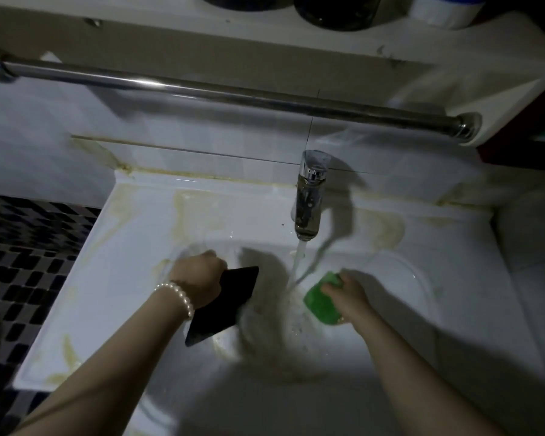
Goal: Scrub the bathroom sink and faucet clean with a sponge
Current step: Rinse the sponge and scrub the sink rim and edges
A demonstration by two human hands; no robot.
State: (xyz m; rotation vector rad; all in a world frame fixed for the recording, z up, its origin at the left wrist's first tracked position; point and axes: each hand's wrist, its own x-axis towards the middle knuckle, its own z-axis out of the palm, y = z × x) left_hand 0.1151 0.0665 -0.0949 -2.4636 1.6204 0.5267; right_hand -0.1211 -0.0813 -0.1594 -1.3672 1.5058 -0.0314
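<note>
A white sink [132, 278] with yellowish stains fills the middle of the view. Its chrome faucet [309, 196] stands at the back, and water runs from the spout into the basin. My right hand [348, 294] presses a green sponge [323, 298] against the basin's inner wall, just right of the stream. My left hand [200, 278], with a pearl bracelet at the wrist, grips a flat black object [224, 305], perhaps a phone, held over the basin's left side.
A metal towel bar [233, 96] runs across the wall above the faucet. A shelf [202, 42] above it carries dark jars and a white container. Black-and-white mosaic floor [22, 262] lies to the left. The room is dim.
</note>
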